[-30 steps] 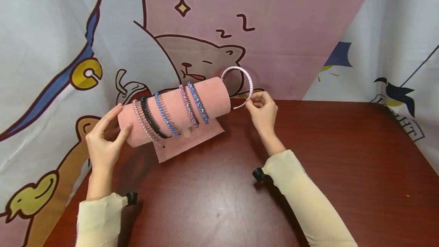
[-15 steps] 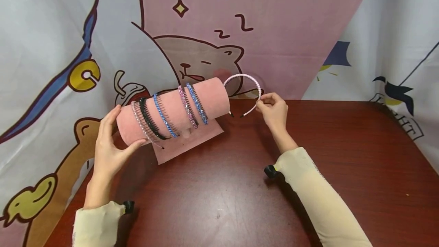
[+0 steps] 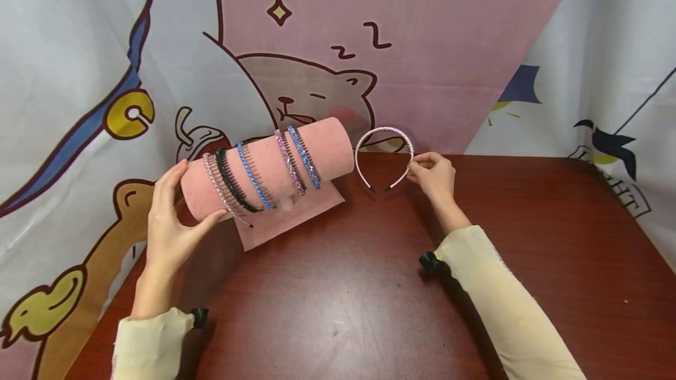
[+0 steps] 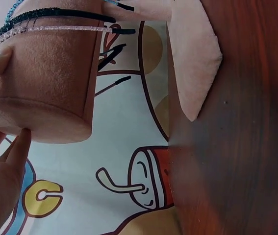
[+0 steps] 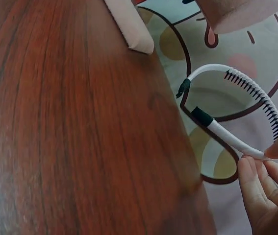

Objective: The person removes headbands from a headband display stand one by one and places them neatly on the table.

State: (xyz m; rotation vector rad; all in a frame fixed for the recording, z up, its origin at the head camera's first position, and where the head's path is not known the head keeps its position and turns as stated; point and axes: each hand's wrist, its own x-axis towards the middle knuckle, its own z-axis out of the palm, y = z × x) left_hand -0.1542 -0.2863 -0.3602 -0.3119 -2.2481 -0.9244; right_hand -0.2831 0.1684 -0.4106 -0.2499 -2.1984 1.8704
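In the head view the roll hides the undersides of its bands, part of the table's far edge, and some fingers of the left hand. The table's near edge and both sleeves are cut off; a speck toward its right edge is too small to identify. Each wrist view crops its own hand and the roll. Fingertips of the right hand cover a bit of the hoop.
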